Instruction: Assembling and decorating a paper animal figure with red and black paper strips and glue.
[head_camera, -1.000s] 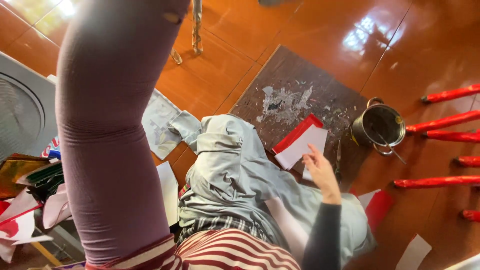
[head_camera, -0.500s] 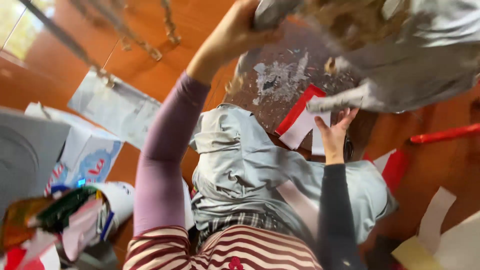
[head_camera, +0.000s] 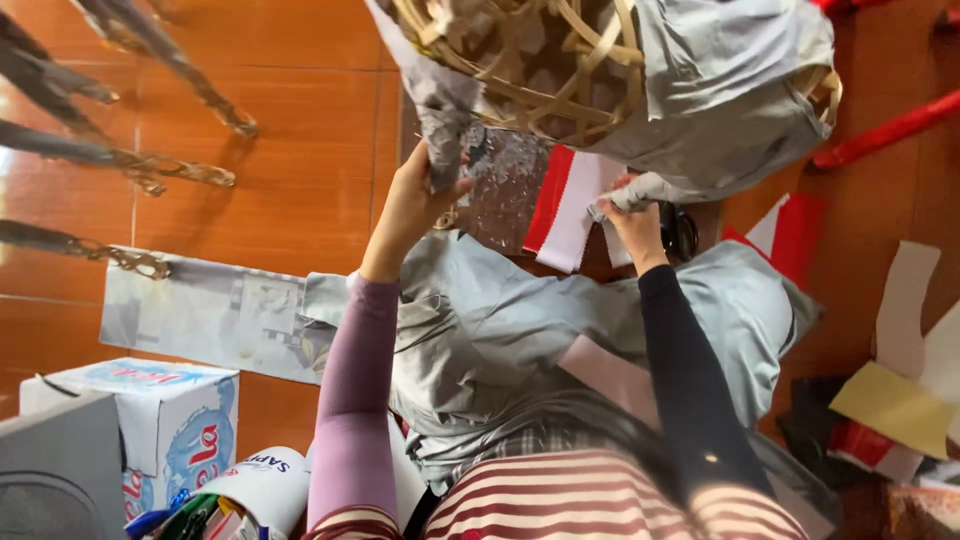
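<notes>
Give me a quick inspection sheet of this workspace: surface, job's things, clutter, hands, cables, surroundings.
Surface: glossy orange tiled floor; newspaper sheet spread on it.
Job's things: woven bamboo frame held up, partly covered in grey paper.
Clutter: red-and-white paper, yellow card, white offcut, carton box, white cup.
Hands: left hand has its grip on the paper edge of the frame; right hand pinches a paper flap.
Cables: nothing seen.
Surroundings: ornate metal bars at left; red sticks at right.
</notes>
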